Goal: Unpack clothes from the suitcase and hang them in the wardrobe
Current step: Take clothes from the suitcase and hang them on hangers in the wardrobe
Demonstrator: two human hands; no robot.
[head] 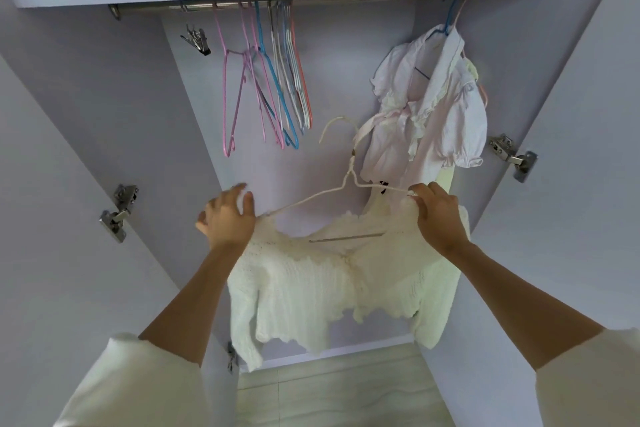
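We hold one cream knit top (332, 284) on a white hanger (349, 180) in front of the open wardrobe (104, 97), below the rail (311, 1). The top's long axis runs left to right between our two hands, tilted so its right shoulder sits a little higher; its hem hangs down toward the floor (332, 392). The hanger's hook points up and curls to the left, not on the rail.

Our left hand (227, 217) sits at the top's left shoulder with fingers spread fairly wide, touching the knit and the hanger's arm. Our right hand (438, 211) pinches the hanger's right end together with the knit there.

On the rail, one pale blouse (440, 104) hangs to the right on a blue hanger. To the left hangs a bunch of bare hangers (273, 80) in pink, blue, white and orange; we cannot count them exactly. One metal clip (197, 38) hangs further left.
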